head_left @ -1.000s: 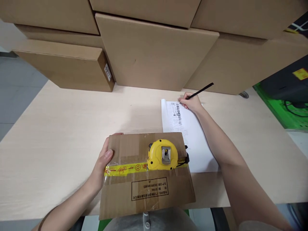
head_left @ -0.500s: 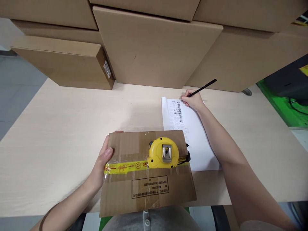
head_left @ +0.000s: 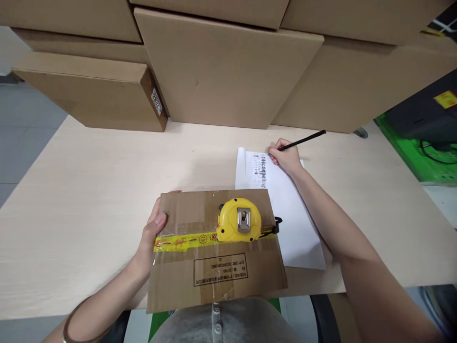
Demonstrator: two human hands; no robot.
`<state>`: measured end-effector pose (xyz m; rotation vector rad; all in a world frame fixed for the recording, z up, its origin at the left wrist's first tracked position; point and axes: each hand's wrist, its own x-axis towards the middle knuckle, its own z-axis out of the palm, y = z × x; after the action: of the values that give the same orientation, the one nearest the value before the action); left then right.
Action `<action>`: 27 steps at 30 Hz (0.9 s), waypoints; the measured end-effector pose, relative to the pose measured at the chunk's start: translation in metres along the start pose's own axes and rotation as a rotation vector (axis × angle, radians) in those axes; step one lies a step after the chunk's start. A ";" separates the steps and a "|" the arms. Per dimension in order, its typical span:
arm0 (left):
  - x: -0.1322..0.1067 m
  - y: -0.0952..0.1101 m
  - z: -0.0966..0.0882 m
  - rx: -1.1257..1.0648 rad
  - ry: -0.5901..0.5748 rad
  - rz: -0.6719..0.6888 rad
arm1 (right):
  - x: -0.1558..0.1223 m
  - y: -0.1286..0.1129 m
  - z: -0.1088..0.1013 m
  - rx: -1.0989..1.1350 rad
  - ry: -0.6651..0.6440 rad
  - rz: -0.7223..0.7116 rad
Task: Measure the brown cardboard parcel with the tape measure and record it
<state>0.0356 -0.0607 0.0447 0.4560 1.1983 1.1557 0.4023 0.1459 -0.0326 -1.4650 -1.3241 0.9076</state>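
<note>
My left hand grips the left edge of a small cardboard box, thumb on top and the other fingers hidden behind it. Yellow printed tape runs across the box, and a dark printed label frame shows upside down below it. On the box lies a yellow tape measure with a metal clip and a black wrist strap. My right hand pinches a slim black pen over the upper part of a white paper sheet. Small print and dark figures line the sheet's left side; the box covers its lower left.
Large cardboard boxes stand stacked along the back of the pale wooden table. A flatter carton with a white label stands at the back left. Off the right edge are a dark machine and a green surface.
The paper sheet has slid slightly towards me. My right hand has shifted a little down with it, and the pen leans flatter. My left hand still holds the box, with the tape measure on it.
</note>
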 end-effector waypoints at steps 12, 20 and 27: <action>0.004 0.001 -0.004 0.038 -0.057 -0.014 | -0.010 -0.002 -0.002 -0.001 0.002 -0.010; 0.004 0.001 -0.005 0.048 -0.047 -0.036 | -0.011 -0.002 -0.002 -0.007 -0.002 -0.007; 0.007 0.000 -0.010 0.072 -0.077 -0.033 | -0.011 -0.003 -0.001 -0.016 0.024 -0.028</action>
<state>0.0261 -0.0573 0.0379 0.5285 1.1788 1.0600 0.4012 0.1348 -0.0302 -1.4621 -1.3336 0.8606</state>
